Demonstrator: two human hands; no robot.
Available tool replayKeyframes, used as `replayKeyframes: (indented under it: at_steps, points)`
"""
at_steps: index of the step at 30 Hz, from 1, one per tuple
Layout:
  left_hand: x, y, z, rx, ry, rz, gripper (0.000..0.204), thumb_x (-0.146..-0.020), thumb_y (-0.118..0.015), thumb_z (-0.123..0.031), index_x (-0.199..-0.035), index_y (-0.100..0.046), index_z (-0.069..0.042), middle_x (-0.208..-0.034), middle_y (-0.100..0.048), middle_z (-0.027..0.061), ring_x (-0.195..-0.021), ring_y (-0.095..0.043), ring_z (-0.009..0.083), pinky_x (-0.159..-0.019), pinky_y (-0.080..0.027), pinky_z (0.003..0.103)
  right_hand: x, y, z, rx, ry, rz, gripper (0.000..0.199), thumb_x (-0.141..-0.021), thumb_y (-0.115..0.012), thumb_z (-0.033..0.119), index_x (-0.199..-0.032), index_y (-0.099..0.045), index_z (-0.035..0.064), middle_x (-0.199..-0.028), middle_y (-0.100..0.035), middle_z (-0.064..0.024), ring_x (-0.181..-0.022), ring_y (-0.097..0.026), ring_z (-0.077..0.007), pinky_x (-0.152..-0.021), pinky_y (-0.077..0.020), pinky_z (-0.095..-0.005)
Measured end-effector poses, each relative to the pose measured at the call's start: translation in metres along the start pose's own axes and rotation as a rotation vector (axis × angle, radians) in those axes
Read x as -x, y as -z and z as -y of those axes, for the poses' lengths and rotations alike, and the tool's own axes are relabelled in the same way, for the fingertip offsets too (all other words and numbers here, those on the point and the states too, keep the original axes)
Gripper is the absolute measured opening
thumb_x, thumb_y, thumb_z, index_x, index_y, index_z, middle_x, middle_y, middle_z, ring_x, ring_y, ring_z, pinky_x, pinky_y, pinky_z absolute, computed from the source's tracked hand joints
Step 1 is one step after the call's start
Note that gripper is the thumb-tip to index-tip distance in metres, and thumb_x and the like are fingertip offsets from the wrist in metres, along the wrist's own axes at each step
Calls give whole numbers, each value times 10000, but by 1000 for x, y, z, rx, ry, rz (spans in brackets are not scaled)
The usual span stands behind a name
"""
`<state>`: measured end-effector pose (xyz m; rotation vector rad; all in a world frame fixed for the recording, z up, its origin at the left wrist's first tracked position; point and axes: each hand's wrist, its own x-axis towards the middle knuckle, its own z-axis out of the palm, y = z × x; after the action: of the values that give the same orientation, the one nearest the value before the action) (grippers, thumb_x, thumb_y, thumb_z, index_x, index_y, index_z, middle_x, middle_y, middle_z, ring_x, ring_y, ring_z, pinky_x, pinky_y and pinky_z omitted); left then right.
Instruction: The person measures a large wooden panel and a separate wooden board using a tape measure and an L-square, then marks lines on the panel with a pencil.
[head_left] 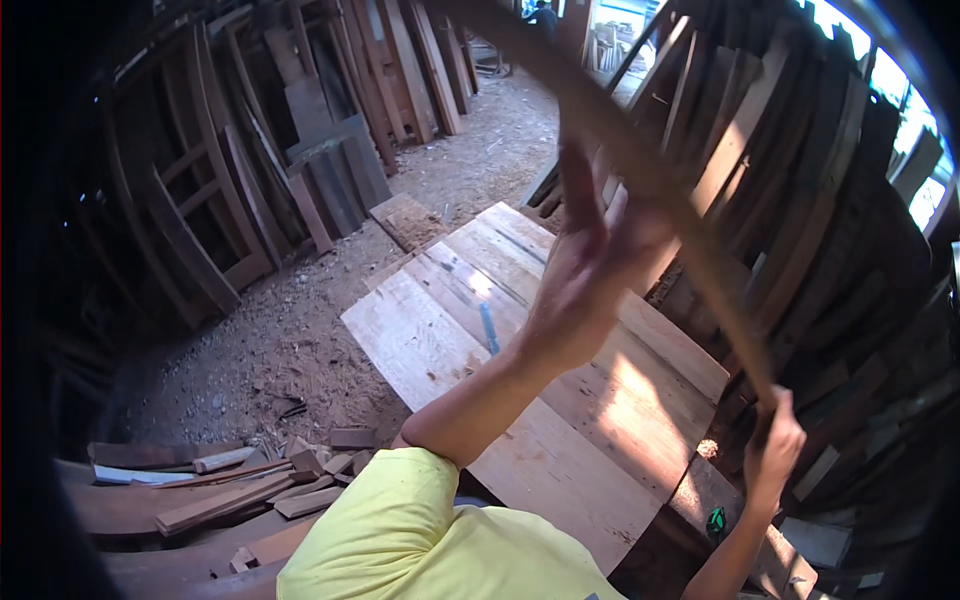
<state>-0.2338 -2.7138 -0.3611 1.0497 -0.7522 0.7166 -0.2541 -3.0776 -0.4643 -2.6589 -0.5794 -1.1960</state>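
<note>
As top end blurs, both hands, left hand & right hand, grip wood strip.

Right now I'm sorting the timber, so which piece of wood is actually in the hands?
The long thin strip, lifted in the air: left hand at its middle, right hand gripping its lower end. The wide planks lie flat below, untouched.

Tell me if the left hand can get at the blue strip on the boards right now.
Probably not at once: the left hand is raised, gripping the long plank with the right hand. Nothing covers the blue strip.
</note>
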Motion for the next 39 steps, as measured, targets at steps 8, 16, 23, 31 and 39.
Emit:
replayKeyframes:
  at_steps: [8, 16, 23, 31, 39]
  points:
    - [165, 124, 2, 322, 220, -576, 880, -1020, -445, -695, -1704, -136, -234, -1462, -505, 344, -1209, -639, 474, -1074, -500, 653, 34, -9, 115, -145, 52, 457, 323, -873, -669, -5, -1192, -682, 43, -1056, -745, -212, -928, -708, -437, -788, -530, -531]
    - [302, 194, 90, 496, 869, -789, 695, -963, -466, -847, -1299, -549, -244, -1123, -662, 53, -1082, -682, 236, -1023, -525, 512, 94, -52, 115, -277, 60, 685, 143, -846, -717, 65, -956, -629, 45, -816, -619, -164, -816, -634, -413, -748, -461, -499]
    - [329, 196, 134, 596, 1078, -900, 621, -921, -632, -797, -1137, -558, -220, -1051, -675, 16, -1021, -689, 202, -923, -577, 463, 128, -54, 135, -113, -143, 843, 191, -858, -712, 78, -1042, -666, 60, -923, -691, -181, -906, -682, -412, -823, -499, -502]
    - [336, 207, 176, 418, 1304, -1027, 284, -947, -712, -373, -1038, -509, -197, -854, -621, 76, -826, -655, 221, -917, -597, 582, 173, -52, 165, 163, -311, 233, 485, -890, -807, 174, -1335, -637, 83, -1333, -608, -134, -1253, -577, -376, -1100, -452, -519]
    - [339, 181, 175, 418, 1385, -1013, 307, -879, -711, -413, -969, -525, -187, -793, -546, 49, -767, -622, 218, -941, -601, 558, 264, -57, 198, -531, -1342, -34, 245, -1071, -677, 224, -1062, -678, -21, -992, -739, -89, -921, -695, -143, -871, -546, -315]
